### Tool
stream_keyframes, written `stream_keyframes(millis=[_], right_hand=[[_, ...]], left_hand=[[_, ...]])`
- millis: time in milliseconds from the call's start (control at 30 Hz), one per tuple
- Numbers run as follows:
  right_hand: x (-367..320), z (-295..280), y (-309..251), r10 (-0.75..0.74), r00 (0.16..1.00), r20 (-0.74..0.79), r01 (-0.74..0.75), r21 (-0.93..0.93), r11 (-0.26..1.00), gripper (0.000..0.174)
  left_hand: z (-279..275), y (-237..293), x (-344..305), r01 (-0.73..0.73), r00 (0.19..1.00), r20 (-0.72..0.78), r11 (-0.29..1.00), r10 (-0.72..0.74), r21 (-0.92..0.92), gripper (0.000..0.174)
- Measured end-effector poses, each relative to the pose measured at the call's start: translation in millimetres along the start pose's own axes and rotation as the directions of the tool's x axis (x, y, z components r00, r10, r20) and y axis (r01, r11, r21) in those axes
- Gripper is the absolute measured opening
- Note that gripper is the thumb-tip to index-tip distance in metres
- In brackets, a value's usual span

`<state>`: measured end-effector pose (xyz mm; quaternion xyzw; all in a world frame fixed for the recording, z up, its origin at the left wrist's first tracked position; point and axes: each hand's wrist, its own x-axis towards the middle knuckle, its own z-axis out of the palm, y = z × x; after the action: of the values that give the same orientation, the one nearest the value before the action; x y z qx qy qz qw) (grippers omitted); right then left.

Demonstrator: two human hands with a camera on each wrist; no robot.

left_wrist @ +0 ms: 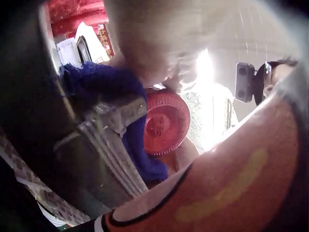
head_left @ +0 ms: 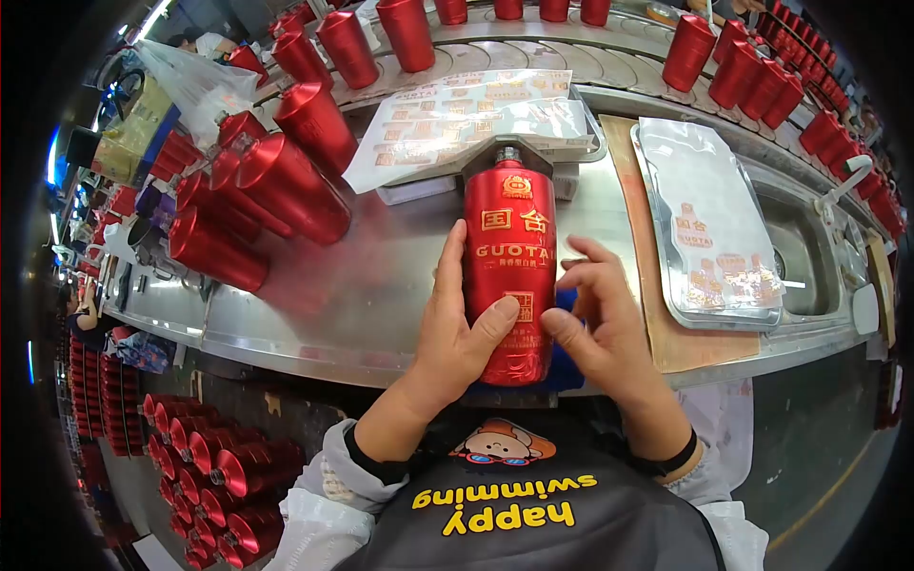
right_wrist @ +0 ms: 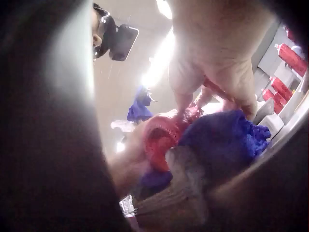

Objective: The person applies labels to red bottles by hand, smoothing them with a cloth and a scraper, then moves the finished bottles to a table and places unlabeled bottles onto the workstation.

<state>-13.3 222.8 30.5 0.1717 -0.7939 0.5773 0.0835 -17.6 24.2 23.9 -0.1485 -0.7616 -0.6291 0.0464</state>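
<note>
A shiny red bottle (head_left: 511, 228) with gold lettering and a dark cap leans over the near edge of the metal table, cap end away from me. My left hand (head_left: 443, 333) grips its left side, thumb laid across the small gold square on the front. At its right side is my right hand (head_left: 609, 319), thumb tip at the bottle's edge and fingers loosely bent, the index raised off it. The bottle's round base (left_wrist: 164, 125) faces the left wrist camera. Blue cloth (right_wrist: 217, 137) lies under and beside the bottle.
Sheets of gold-printed labels (head_left: 476, 109) lie just beyond the bottle. To the right, a tray (head_left: 678, 309) bears more label sheets, near a sink (head_left: 804, 257). Several red bottles (head_left: 290, 186) stand at the left, others along the conveyor (head_left: 533, 62) behind. Stacked bottles (head_left: 214, 476) fill the lower left.
</note>
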Motion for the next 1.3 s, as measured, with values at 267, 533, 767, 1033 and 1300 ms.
stream_keyframes(millis=[267, 533, 767, 1033, 1300], right_hand=[[25, -11, -29, -0.072, 0.995, 0.074, 0.071, 0.008, 0.997, 0.020], [13, -6, -16, 0.151, 0.980, -0.128, -0.117, 0.243, 0.963, 0.016], [7, -15, -15, -0.158, 0.968, -0.194, 0.123, -0.180, 0.976, 0.021], [-6, -14, -4, -0.050, 0.980, -0.192, 0.073, 0.114, 0.991, 0.020], [5, -3, -21, -0.411, 0.907, -0.088, 0.384, -0.221, 0.896, 0.022]], left_hand=[[1, 3, 0, 0.032, 0.999, 0.021, 0.983, -0.028, -0.182, 0.080], [0, 6, 1, 0.046, 0.999, 0.033, 0.986, -0.041, -0.159, 0.079], [-5, 3, 1, -0.217, 0.976, -0.009, 0.976, 0.217, -0.008, 0.075], [-38, 23, 9, -0.677, 0.736, 0.537, 0.448, 0.412, 0.585, 0.065], [-33, 6, -35, -0.616, 0.787, 0.434, 0.508, 0.439, 0.603, 0.059]])
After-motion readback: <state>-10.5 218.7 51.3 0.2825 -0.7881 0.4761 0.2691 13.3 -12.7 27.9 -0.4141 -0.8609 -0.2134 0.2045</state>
